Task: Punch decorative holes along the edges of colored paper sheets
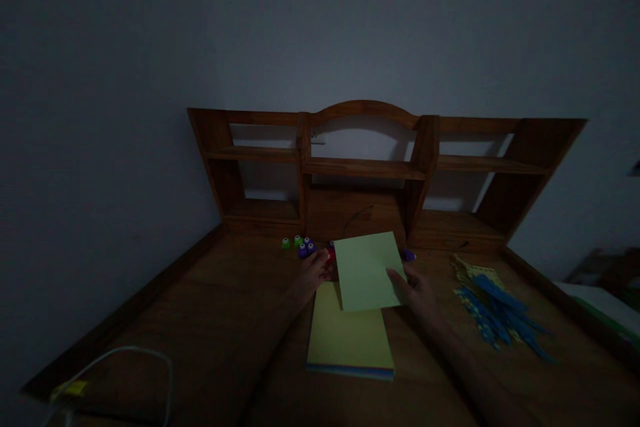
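A square light green sheet of paper (371, 272) is tilted up above the desk, pinched at its lower right edge by my right hand (414, 287), thumb on the front. Beside the sheet's left edge is my left hand (313, 270), its fingers slightly bent and apart, with no clear grip on the paper. A small red thing (331, 255) shows right at its fingertips; whether they touch it I cannot tell. Beneath the sheet lies a stack of coloured paper (350, 343), yellow on top with blue at the lower edge.
Small green (285, 243) and purple toys (303, 251) with eye-like tops stand behind my left hand. Another purple toy (409, 255) sits right of the sheet. A blue and yellow woven bundle (497, 310) lies right. A wooden shelf (363, 167) backs the desk; a pale cable (137, 349) curves front left.
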{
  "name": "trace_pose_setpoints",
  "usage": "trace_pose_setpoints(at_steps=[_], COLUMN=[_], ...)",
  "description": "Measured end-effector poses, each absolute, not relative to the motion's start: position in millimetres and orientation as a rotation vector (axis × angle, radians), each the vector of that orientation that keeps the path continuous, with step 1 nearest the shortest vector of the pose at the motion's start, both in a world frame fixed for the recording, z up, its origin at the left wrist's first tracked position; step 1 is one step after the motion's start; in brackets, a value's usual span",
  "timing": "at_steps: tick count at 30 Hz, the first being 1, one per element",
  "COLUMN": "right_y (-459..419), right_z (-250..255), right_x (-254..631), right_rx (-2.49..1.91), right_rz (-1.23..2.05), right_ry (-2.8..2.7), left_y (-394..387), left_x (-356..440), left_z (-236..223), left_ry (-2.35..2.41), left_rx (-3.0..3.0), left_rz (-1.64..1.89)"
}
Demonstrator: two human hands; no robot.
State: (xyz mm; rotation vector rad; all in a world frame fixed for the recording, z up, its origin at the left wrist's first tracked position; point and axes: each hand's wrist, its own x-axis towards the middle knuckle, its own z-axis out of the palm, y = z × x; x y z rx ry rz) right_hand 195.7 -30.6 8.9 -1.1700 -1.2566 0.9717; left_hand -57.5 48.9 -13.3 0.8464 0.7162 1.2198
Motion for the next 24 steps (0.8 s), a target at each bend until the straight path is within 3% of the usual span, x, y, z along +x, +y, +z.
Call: trace_pose_setpoints(at_steps=[24], right_y=[-34.0], right_z=[11.8], right_x=[195.3], right_rx=[-1.186], right_rz=[0.994], right_ry=[-1.25], left_y=[45.0], left_x=[-52.9], left_z=[-9.8], left_ry=[0.645], left_rx=[0.799], left_rz=[1.236])
